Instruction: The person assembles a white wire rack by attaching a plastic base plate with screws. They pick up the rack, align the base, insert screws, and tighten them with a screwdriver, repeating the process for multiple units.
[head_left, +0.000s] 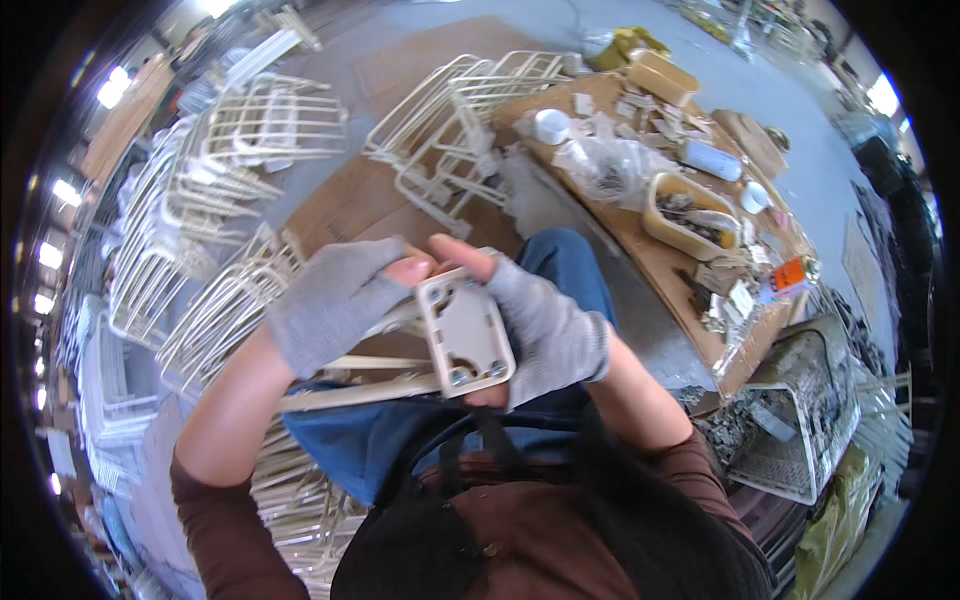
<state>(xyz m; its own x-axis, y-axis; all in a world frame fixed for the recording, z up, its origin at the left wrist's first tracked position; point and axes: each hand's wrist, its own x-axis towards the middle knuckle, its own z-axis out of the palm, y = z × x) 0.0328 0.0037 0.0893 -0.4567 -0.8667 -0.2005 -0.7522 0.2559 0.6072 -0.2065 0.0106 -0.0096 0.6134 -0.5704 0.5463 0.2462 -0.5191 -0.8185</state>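
Over my lap is a cream rectangular housing (466, 330), shallow and rimmed, with metal screws at its corners. My right hand (551, 330), in a grey fingerless glove, grips it along the right side, thumb over the top end and fingertips showing below. My left hand (337, 300), gloved the same way, is at the housing's upper left corner with bent fingers. What its fingers press on is hidden. Cream metal bars (367, 390) run leftward from the housing, across my thigh.
Cream wire racks (450, 127) lie on cardboard ahead; more are stacked at left (225, 300). A cardboard-topped bench (637, 255) at right holds a tub of small hardware (686, 217), a plastic bag (611, 165), cups and an orange can (795, 277). A tipped crate (795, 420) lies below.
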